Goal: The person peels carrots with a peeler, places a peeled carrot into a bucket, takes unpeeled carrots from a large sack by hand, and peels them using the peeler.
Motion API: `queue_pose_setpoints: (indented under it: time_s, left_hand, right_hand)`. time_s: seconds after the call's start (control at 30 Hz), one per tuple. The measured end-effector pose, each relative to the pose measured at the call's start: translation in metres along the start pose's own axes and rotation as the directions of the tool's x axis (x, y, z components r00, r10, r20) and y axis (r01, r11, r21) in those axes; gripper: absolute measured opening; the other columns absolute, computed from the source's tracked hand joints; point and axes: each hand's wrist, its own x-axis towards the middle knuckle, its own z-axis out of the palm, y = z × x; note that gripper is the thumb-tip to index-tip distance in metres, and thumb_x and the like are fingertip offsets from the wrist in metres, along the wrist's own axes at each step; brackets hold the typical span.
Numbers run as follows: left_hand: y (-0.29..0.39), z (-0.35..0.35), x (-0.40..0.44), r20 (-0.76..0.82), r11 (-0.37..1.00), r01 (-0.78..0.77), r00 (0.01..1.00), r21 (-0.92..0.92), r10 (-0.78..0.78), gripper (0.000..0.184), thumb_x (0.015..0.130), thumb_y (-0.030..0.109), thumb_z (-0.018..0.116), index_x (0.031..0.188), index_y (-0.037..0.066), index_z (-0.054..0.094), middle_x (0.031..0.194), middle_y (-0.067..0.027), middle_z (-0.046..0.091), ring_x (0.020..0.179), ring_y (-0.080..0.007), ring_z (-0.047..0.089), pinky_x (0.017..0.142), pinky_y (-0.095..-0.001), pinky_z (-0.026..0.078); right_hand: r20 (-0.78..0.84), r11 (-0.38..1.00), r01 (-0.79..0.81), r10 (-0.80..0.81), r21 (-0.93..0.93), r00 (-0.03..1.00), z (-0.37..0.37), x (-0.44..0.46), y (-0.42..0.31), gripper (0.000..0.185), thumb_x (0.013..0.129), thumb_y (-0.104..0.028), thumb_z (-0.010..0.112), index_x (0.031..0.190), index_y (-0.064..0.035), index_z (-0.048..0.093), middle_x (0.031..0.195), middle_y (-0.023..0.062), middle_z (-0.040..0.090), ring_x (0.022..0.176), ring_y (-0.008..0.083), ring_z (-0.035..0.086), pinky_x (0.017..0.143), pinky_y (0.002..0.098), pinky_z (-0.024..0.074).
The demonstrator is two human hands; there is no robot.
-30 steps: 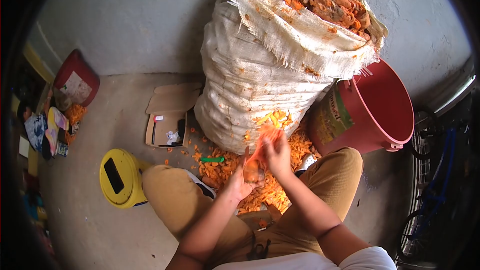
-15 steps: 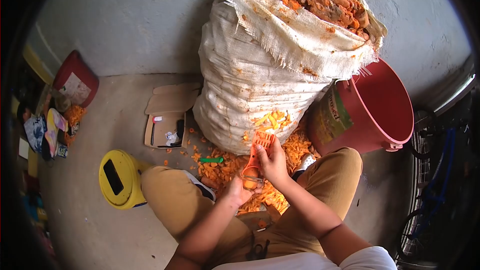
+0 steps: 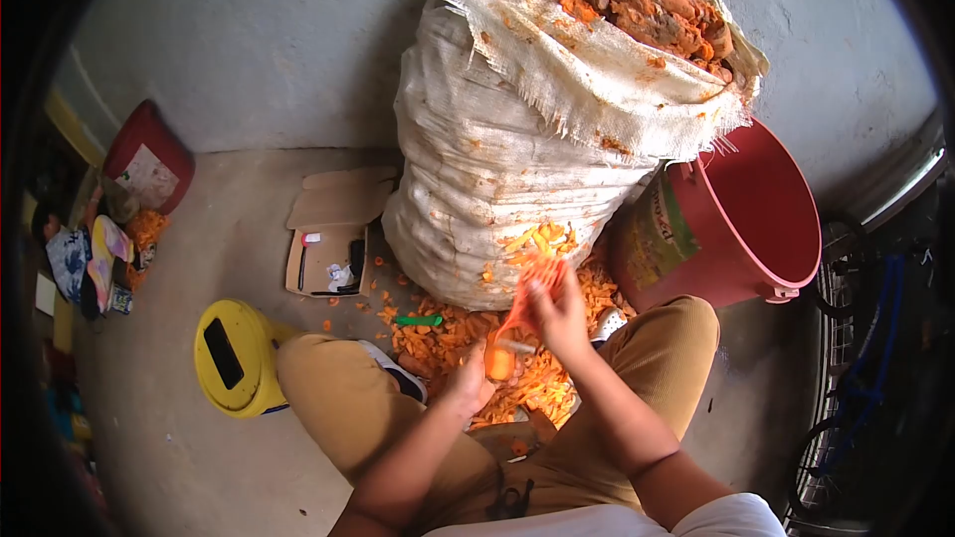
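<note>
My left hand (image 3: pixel 472 384) is closed around a carrot (image 3: pixel 500 365), which shows a smooth orange peeled face. My right hand (image 3: pixel 559 316) grips the slotted handle of an orange plastic peeler (image 3: pixel 527 293), smeared by motion. The peeler's blade end lies over or against the carrot; whether it touches is too blurred to tell. Under both hands, between my legs, is a heap of orange peelings (image 3: pixel 542 393). Right in front stands a tall white woven sack (image 3: pixel 497 159), its top full of unpeeled, soil-marked carrots (image 3: pixel 647 5).
A large red bucket (image 3: pixel 647 283) leans at the right of the sack. To the left are a yellow lidded bucket (image 3: pixel 224 378) with a dark phone (image 3: pixel 224 353) on it, and an open cardboard box (image 3: pixel 333 219). A green-handled item (image 3: pixel 418 320) lies on the peelings.
The peeler and my right hand have shifted slightly, and the peeler is now blurred and turned a little. My left hand still holds the carrot in nearly the same spot.
</note>
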Motion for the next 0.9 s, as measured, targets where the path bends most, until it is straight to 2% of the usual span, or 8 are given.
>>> queue_pose_setpoints:
  time_s: [0.07, 0.17, 0.23, 0.3, 0.4, 0.43, 0.5, 0.9]
  left_hand:
    - [-0.002, 0.002, -0.002, -0.078, 1.0, -0.023, 0.997, 0.02, 0.024, 0.042, 0.088, 0.044, 0.028, 0.092, 0.006, 0.046, 0.072, -0.007, 0.049, 0.064, -0.0161, 0.046, 0.053, -0.0276, 0.036]
    - [-0.004, -0.017, 0.004, 0.157, 0.998, 0.059, 0.986, 0.009, -0.06, 0.047, 0.087, 0.048, 0.027, 0.096, 0.006, 0.045, 0.072, -0.007, 0.049, 0.064, -0.0163, 0.046, 0.051, -0.027, 0.034]
    - [-0.003, -0.01, -0.005, 0.164, 0.997, 0.046, 0.985, 0.07, -0.057, 0.051, 0.086, 0.052, 0.026, 0.097, 0.006, 0.044, 0.072, -0.0072, 0.049, 0.064, -0.0166, 0.045, 0.051, -0.0265, 0.034]
    - [-0.001, -0.008, -0.004, 0.165, 0.997, 0.047, 0.985, 0.067, -0.058, 0.053, 0.085, 0.054, 0.025, 0.097, 0.006, 0.044, 0.072, -0.0073, 0.049, 0.064, -0.017, 0.045, 0.051, -0.0262, 0.033]
    - [0.004, -0.007, -0.003, 0.131, 0.998, 0.066, 0.989, -0.022, -0.063, 0.053, 0.084, 0.054, 0.028, 0.098, 0.006, 0.045, 0.073, -0.0075, 0.05, 0.064, -0.0178, 0.047, 0.052, -0.0268, 0.035]
    - [0.004, -0.003, -0.003, 0.092, 0.999, 0.043, 0.995, -0.017, -0.042, 0.052, 0.085, 0.053, 0.029, 0.099, 0.006, 0.045, 0.074, -0.0077, 0.05, 0.064, -0.0181, 0.048, 0.052, -0.0271, 0.036]
    - [0.002, 0.002, -0.002, 0.006, 1.0, -0.006, 1.0, -0.001, 0.006, 0.049, 0.085, 0.051, 0.033, 0.099, 0.006, 0.046, 0.075, -0.008, 0.051, 0.065, -0.0187, 0.049, 0.052, -0.0276, 0.038]
    - [0.005, -0.004, 0.004, 0.087, 0.982, 0.066, 0.995, -0.175, -0.051, 0.031, 0.084, 0.041, 0.041, 0.097, 0.015, 0.052, 0.081, -0.0008, 0.056, 0.062, -0.0137, 0.051, 0.046, -0.0254, 0.038]
  right_hand:
    - [0.147, 0.984, -0.086, 0.109, -0.156, 0.983, 0.006, -0.012, -0.013, 0.023, 0.085, -0.009, 0.047, 0.105, 0.0015, 0.041, 0.094, 0.0073, 0.052, 0.086, 0.0096, 0.049, 0.074, 0.0248, 0.0425]
    - [-0.094, 0.972, 0.051, -0.074, -0.228, 0.993, -0.001, 0.005, 0.012, 0.022, 0.085, -0.009, 0.047, 0.104, 0.0012, 0.041, 0.092, 0.0075, 0.053, 0.082, 0.0104, 0.05, 0.07, 0.0247, 0.0435]
    - [-0.342, 0.99, 0.049, -0.092, -0.133, 0.935, -0.018, 0.03, -0.017, 0.019, 0.085, -0.011, 0.048, 0.1, -0.0006, 0.043, 0.082, 0.0062, 0.052, 0.071, 0.0112, 0.051, 0.06, 0.0241, 0.0455]
    - [-0.45, 0.967, -0.003, 0.121, 0.254, 0.885, -0.041, 0.05, 0.012, 0.019, 0.086, -0.011, 0.047, 0.102, -0.0015, 0.044, 0.08, 0.0028, 0.052, 0.059, 0.0049, 0.047, 0.046, 0.0189, 0.0417]
    - [-0.346, 0.98, 0.184, -0.198, -0.074, 0.917, -0.029, 0.036, 0.011, 0.021, 0.086, -0.012, 0.047, 0.104, -0.0022, 0.043, 0.074, 0.0018, 0.05, 0.053, 0.0053, 0.046, 0.043, 0.019, 0.0407]
    - [-0.261, 0.991, -0.093, 0.114, 0.093, 0.958, -0.021, 0.022, -0.002, 0.023, 0.086, -0.012, 0.046, 0.107, -0.0025, 0.041, 0.077, 0.0017, 0.051, 0.056, 0.0055, 0.047, 0.045, 0.0189, 0.0411]
    - [-0.033, 0.937, -0.236, 0.253, 0.258, 0.967, -0.009, 0.006, -0.014, 0.025, 0.086, -0.012, 0.047, 0.108, -0.0026, 0.039, 0.081, 0.0017, 0.052, 0.062, 0.0056, 0.049, 0.049, 0.0193, 0.0418]
    - [0.071, 0.994, -0.034, 0.041, -0.1, 0.997, 0.014, -0.02, -0.013, 0.023, 0.081, -0.013, 0.054, 0.095, 0.0022, 0.043, 0.07, 0.0145, 0.058, 0.058, 0.0186, 0.057, 0.054, 0.0294, 0.0445]
